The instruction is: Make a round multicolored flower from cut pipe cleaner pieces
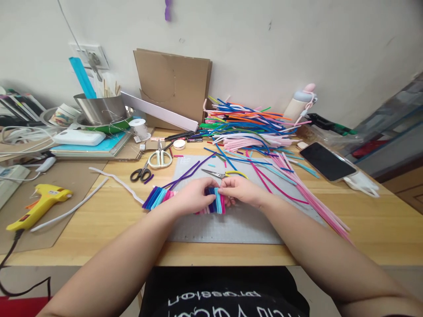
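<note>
Both my hands are over a grey cutting mat (228,231) at the table's front. A row of bent pipe cleaners (161,198) in purple, blue, turquoise, pink and magenta runs leftward under my left wrist. My left hand (196,193) is closed round the row near its right end, thumb on top. My right hand (243,191) pinches the turquoise and magenta pieces at that end between thumb and fingers. Part of the row is hidden beneath my left hand. Just beyond my hands lie yellow-handled pliers (235,174) and loose purple pipe cleaners (190,174).
Loose pipe cleaners (251,127) are piled at the back; pink ones (317,198) stretch along the right, near a phone (328,161). Two scissors (160,158) lie left of the mat. A yellow glue gun (41,204) rests far left. Cardboard (173,83) leans against the wall.
</note>
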`<state>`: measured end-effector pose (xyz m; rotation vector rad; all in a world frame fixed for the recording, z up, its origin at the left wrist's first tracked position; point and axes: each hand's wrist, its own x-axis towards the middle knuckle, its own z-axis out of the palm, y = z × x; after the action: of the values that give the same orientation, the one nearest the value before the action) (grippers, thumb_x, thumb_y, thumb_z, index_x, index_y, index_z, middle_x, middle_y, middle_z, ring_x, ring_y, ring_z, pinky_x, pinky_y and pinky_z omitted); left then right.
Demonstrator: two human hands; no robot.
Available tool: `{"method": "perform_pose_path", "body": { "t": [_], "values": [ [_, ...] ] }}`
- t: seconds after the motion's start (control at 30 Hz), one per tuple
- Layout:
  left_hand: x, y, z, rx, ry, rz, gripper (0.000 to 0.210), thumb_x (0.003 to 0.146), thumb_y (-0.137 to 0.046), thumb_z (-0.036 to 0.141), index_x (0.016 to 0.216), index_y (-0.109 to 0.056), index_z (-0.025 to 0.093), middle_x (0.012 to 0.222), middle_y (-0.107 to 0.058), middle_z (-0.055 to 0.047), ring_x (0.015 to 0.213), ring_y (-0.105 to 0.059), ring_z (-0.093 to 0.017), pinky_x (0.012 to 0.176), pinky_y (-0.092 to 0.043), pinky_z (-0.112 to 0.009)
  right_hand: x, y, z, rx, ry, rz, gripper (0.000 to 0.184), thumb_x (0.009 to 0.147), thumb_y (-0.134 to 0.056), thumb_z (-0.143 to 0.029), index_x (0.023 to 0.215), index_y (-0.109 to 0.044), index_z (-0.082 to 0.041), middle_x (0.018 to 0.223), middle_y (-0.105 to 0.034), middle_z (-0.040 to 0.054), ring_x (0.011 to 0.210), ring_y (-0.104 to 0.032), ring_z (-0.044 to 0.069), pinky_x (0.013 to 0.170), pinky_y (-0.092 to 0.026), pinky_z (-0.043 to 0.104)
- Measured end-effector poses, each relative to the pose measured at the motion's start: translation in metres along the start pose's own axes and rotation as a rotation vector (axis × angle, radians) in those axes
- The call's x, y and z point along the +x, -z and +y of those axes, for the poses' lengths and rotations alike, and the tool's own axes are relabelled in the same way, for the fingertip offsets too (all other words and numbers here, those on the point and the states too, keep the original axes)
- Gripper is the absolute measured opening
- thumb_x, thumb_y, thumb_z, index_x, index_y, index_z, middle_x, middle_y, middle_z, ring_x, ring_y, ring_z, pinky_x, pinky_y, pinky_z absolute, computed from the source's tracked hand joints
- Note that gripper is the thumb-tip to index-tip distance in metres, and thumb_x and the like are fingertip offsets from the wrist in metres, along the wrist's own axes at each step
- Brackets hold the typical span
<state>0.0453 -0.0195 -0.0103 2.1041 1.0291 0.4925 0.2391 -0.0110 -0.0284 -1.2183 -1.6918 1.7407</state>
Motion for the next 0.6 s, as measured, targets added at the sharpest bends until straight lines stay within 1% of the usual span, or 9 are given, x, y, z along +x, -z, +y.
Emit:
{"method": "perform_pose_path", "body": {
  "t": [0.1,0.23,0.3,0.37,0.43,0.47,0.5,0.53,0.6],
  "values": [
    [0.002,-0.005,-0.003,-0.113,0.035,0.047,0.025,0.078,-0.053,0.027,0.099,-0.061,0.018,0.103,-0.067,-0.005,0.091,-0.063,-0.018,0.081,-0.048,-0.029,0.002,-0.003,0.002,-0.005,0.019,0.050,0.033,0.074,-0.065,-0.045,0.070,-0.052,-0.015,0.052,-0.061,-0.0008,0.045,-0.055,0.008,0.043,-0.039,0.018],
    [0.004,-0.004,-0.002,-0.048,0.119,0.110,0.025,0.075,-0.058,0.033,0.096,-0.064,0.019,0.095,-0.068,-0.003,0.089,-0.062,-0.019,0.079,-0.047,-0.029,-0.001,-0.004,-0.008,0.044,-0.008,0.057,0.027,0.076,-0.063,-0.041,0.079,-0.055,-0.016,0.063,-0.066,0.0034,0.056,-0.062,0.012,0.048,-0.043,0.020],
    [0.003,0.000,-0.001,0.003,0.172,0.096,0.023,0.075,-0.058,0.036,0.090,-0.066,0.020,0.085,-0.068,-0.001,0.081,-0.062,-0.019,0.072,-0.046,-0.028,-0.005,0.006,-0.017,-0.014,-0.012,0.163,0.025,0.076,-0.063,-0.038,0.087,-0.056,-0.017,0.070,-0.068,0.0047,0.062,-0.063,0.014,0.049,-0.043,0.020],
    [0.003,0.003,-0.001,0.018,0.193,0.075,0.022,0.075,-0.057,0.038,0.084,-0.067,0.020,0.080,-0.067,0.000,0.075,-0.061,-0.018,0.067,-0.045,-0.027,-0.013,0.031,-0.023,-0.193,0.035,0.379,0.024,0.074,-0.062,-0.035,0.090,-0.057,-0.018,0.073,-0.068,0.0043,0.063,-0.062,0.014,0.051,-0.042,0.021],
    [0.003,0.004,-0.001,0.007,0.190,0.082,0.022,0.076,-0.056,0.039,0.082,-0.066,0.020,0.079,-0.066,0.000,0.074,-0.060,-0.017,0.065,-0.044,-0.026,-0.024,0.069,-0.025,-0.470,0.079,0.593,0.017,0.079,-0.055,-0.034,0.081,-0.060,-0.017,0.074,-0.067,0.0046,0.065,-0.061,0.014,0.056,-0.042,0.023],
    [0.003,0.005,-0.002,0.000,0.187,0.093,0.022,0.076,-0.055,0.039,0.082,-0.066,0.020,0.079,-0.066,0.000,0.074,-0.060,-0.017,0.065,-0.044,-0.026,-0.030,0.091,-0.024,-0.661,0.022,0.727,0.016,0.078,-0.055,-0.032,0.076,-0.061,-0.018,0.071,-0.066,0.0044,0.064,-0.059,0.015,0.055,-0.039,0.023],
    [0.003,0.005,-0.003,-0.007,0.185,0.101,0.023,0.076,-0.055,0.039,0.082,-0.066,0.020,0.080,-0.067,0.001,0.074,-0.060,-0.017,0.065,-0.044,-0.026,-0.035,0.113,-0.021,-0.846,-0.085,0.812,0.013,0.076,-0.056,-0.029,0.073,-0.062,-0.018,0.071,-0.066,0.0046,0.064,-0.057,0.016,0.055,-0.037,0.024],
    [0.003,0.004,-0.003,-0.012,0.185,0.109,0.023,0.076,-0.055,0.040,0.083,-0.066,0.020,0.079,-0.067,0.001,0.073,-0.060,-0.016,0.065,-0.044,-0.026,-0.040,0.134,-0.016,-0.970,-0.238,0.816,0.009,0.073,-0.059,-0.026,0.070,-0.063,-0.018,0.071,-0.065,0.0049,0.063,-0.055,0.015,0.056,-0.036,0.025],
    [0.003,0.004,-0.004,-0.015,0.190,0.120,0.024,0.077,-0.055,0.041,0.083,-0.065,0.020,0.079,-0.067,0.001,0.073,-0.060,-0.016,0.066,-0.044,-0.026,-0.046,0.169,-0.004,-1.003,-0.349,0.822,0.006,0.069,-0.061,-0.016,0.063,-0.063,-0.016,0.068,-0.063,0.0080,0.061,-0.052,0.016,0.058,-0.034,0.028]
  ]
}}
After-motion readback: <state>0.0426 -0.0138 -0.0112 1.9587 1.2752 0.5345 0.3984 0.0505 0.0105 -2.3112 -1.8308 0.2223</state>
